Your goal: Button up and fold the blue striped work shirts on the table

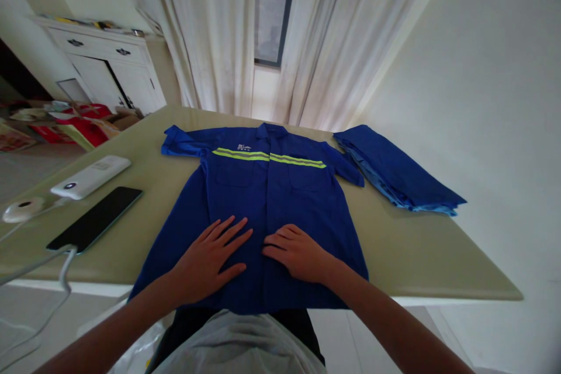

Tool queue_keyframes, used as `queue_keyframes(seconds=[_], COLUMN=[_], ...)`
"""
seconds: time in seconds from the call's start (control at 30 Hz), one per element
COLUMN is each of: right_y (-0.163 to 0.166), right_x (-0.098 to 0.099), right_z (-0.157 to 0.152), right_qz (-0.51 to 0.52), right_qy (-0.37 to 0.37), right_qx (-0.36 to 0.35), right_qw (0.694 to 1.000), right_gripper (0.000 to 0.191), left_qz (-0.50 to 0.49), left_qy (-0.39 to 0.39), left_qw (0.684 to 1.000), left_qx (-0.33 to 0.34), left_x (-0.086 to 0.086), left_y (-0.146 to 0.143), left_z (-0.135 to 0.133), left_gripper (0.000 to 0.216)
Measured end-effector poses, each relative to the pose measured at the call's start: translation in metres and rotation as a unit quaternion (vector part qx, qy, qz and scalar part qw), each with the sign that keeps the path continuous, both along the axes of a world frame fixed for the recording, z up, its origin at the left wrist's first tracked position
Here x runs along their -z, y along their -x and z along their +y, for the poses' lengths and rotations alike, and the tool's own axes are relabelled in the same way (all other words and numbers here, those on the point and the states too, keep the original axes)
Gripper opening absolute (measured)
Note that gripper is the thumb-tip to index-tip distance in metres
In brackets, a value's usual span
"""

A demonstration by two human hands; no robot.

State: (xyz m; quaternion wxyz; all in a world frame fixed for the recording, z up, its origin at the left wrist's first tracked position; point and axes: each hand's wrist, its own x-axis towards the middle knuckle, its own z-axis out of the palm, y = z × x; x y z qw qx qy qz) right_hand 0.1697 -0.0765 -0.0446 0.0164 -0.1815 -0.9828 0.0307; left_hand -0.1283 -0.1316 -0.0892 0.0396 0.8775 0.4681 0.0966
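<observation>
A blue short-sleeved work shirt with a yellow-green reflective stripe across the chest lies flat, front up, on the pale green table. Its hem hangs over the near edge. My left hand rests flat on the lower left front, fingers spread and pointing up-right. My right hand lies flat on the lower right front, fingers pointing left toward the button line. Neither hand holds anything. The two hands nearly touch at the shirt's middle.
A stack of folded blue garments sits at the table's right. On the left lie a black phone with a white cable, a white power bank and a small round white device. White curtains and a white cabinet stand behind.
</observation>
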Motion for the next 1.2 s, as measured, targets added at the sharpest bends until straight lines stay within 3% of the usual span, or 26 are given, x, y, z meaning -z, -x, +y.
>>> queue_keyframes(seconds=[0.17, 0.33, 0.43, 0.53, 0.6, 0.7, 0.8, 0.93, 1.03, 1.13, 1.2], right_y=[-0.009, -0.028, -0.032, -0.03, -0.025, -0.011, 0.005, 0.017, 0.014, 0.012, 0.015], right_x=[-0.013, -0.01, -0.005, -0.004, -0.007, -0.013, -0.018, -0.023, -0.028, -0.032, -0.031], right_z=[0.004, 0.006, 0.003, 0.002, 0.004, 0.009, 0.013, 0.022, 0.034, 0.048, 0.055], right_qz=[-0.02, 0.044, 0.07, 0.116, 0.147, 0.123, 0.039, -0.045, -0.063, -0.069, -0.07], right_qy=[-0.034, 0.057, 0.115, 0.171, 0.209, 0.24, 0.217, 0.154, 0.158, 0.206, 0.22], right_qx=[0.043, 0.083, 0.096, 0.095, 0.118, 0.196, 0.278, 0.294, 0.24, 0.18, 0.186], right_qw=[0.998, 0.994, 0.986, 0.974, 0.96, 0.943, 0.935, 0.942, 0.956, 0.959, 0.955], right_gripper=[0.025, 0.029, 0.033, 0.048, 0.044, 0.027, 0.035, 0.018, 0.016, 0.019, 0.021], left_qz=[-0.008, -0.008, 0.003, 0.036, 0.053, 0.045, 0.015, -0.029, -0.073, -0.115, -0.108], left_qy=[-0.021, -0.053, -0.044, -0.014, 0.0, 0.017, 0.078, 0.17, 0.131, -0.002, -0.054], left_qw=[0.999, 0.998, 0.998, 0.998, 0.998, 0.997, 0.991, 0.975, 0.985, 0.992, 0.986], left_qx=[-0.05, -0.043, -0.042, -0.049, -0.027, 0.056, 0.111, 0.137, 0.085, -0.054, -0.117], left_x=[0.008, 0.011, -0.002, -0.027, -0.045, -0.061, -0.062, -0.057, -0.048, -0.032, -0.018], left_y=[0.006, 0.001, -0.004, -0.018, -0.032, -0.055, -0.073, -0.087, -0.088, -0.079, -0.071], left_z=[-0.002, -0.005, -0.005, 0.005, 0.022, 0.063, 0.112, 0.167, 0.192, 0.207, 0.214], left_gripper=[0.072, 0.067, 0.065, 0.054, 0.04, 0.027, 0.031, 0.034, 0.033, 0.036, 0.042])
